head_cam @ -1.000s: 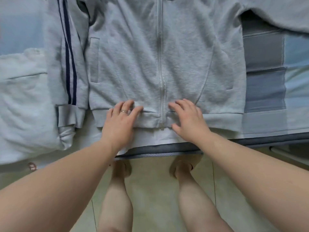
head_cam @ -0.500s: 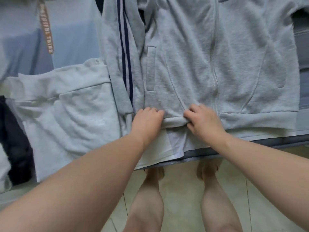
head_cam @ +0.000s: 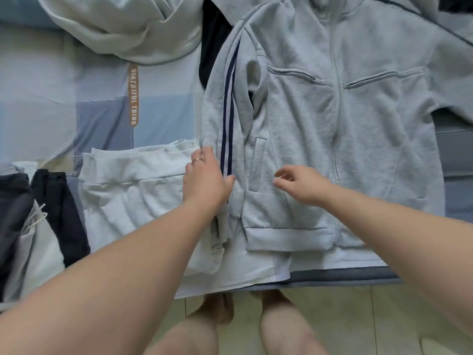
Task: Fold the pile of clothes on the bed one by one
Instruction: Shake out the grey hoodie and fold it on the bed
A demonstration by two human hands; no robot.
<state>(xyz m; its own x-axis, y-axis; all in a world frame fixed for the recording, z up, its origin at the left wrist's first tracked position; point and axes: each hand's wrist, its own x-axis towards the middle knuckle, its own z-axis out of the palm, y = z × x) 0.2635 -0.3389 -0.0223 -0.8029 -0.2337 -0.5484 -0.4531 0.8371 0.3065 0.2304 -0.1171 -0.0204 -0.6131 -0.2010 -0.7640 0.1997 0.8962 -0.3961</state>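
Now | jacket (head_cam: 363, 155): flat, front up, at bed (head_cam: 51, 85) edge | left grip (head_cam: 207, 179): fingers straight, resting on striped sleeve (head_cam: 217, 119) | right grip (head_cam: 304, 185): loosely curled over jacket, holding nothing | folded pale garment (head_cam: 133, 190) just left

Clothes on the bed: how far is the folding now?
Done: a pale garment lies folded at left, dark ones beside it. In hand: the grey jacket lies flat, left hand on its sleeve, right hand above. Left: the hoodie behind.
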